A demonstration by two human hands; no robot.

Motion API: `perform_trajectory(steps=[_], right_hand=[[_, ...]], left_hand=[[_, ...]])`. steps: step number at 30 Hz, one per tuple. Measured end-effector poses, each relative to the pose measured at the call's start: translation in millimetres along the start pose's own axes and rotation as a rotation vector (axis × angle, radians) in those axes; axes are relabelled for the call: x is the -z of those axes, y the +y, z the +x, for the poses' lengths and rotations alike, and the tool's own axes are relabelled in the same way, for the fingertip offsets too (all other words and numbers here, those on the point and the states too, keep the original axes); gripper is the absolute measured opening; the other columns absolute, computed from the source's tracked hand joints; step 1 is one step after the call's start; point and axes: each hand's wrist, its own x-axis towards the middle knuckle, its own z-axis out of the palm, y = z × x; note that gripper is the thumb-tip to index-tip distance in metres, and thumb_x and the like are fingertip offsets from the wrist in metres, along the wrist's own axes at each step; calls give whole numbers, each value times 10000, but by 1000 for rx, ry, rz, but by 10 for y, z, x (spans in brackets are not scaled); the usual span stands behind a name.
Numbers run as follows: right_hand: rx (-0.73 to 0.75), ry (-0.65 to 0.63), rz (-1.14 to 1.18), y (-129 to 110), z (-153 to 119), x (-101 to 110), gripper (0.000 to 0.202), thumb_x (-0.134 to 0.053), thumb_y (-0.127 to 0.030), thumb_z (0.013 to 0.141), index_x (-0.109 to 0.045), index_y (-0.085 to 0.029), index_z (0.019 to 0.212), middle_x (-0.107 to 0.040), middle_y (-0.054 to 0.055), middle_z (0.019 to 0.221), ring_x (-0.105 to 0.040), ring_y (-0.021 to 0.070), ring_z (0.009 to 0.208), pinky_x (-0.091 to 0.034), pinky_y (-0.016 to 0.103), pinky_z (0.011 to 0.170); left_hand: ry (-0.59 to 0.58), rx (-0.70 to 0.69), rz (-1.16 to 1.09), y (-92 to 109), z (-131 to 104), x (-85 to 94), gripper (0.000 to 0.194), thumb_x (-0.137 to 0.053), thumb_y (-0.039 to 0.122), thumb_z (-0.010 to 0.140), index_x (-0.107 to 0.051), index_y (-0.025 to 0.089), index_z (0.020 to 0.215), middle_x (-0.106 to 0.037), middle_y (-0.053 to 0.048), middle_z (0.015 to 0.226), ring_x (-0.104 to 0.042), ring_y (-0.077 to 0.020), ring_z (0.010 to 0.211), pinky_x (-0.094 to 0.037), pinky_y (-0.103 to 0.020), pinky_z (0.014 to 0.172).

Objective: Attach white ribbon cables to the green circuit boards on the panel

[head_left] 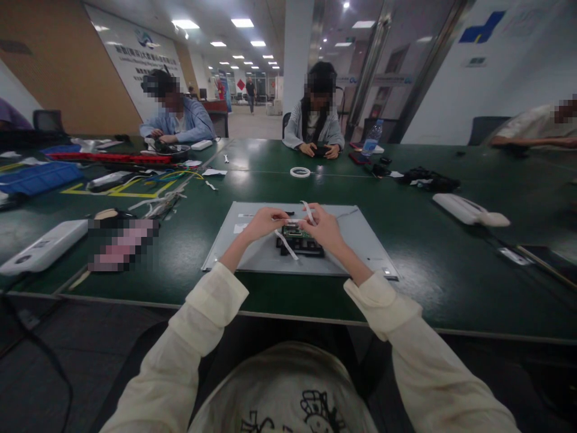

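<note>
A flat grey panel (252,255) lies on the green table, with a green circuit board (297,231) on a black base (300,248) at its middle. Above the board, my left hand (267,222) and my right hand (323,228) pinch a white strip between them. One white strip end (287,248) hangs down in front of the board below my left fingers. Another strip end (308,211) sticks up by my right fingers. The fingers of both hands are closed. Whether the strip touches the board I cannot tell.
Beyond the panel lies a white tape roll (300,172) on the green table (180,264). White devices (464,209) sit at right and left, near cables and a blue tray (49,178). Two people sit across, one with hands (319,150) on a dark object; another sits far right.
</note>
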Motion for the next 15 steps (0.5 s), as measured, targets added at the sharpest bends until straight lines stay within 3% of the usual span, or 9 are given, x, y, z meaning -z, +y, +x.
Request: perform_trajectory(steps=[4,8,15], right_hand=[[-58,53,26,33,80,8,238,-568,-280,724,-512,-206,943,-652,-36,661,-588,128,595,-406,233,631],[-142,-6,88,34,240,-10,216,-534,-229,727,-502,-201,939,-631,-41,620,-602,128,580,-413,221,606],[-181,-7,-183,100,440,-239,231,-598,-219,669,-502,-195,878,-608,-7,681,-577,157,670,-385,230,612]], left_hand=[[93,106,41,-64,27,9,248,-523,326,752,-669,128,720,-628,-9,649,-534,-123,626,-381,-213,592],[188,201,-35,-116,123,2,290,-495,367,761,-637,127,680,-573,6,573,-497,-104,559,-359,-203,548],[291,338,232,-203,268,-131,250,-493,286,733,-590,133,561,-495,20,503,-456,-112,563,-283,-220,529]])
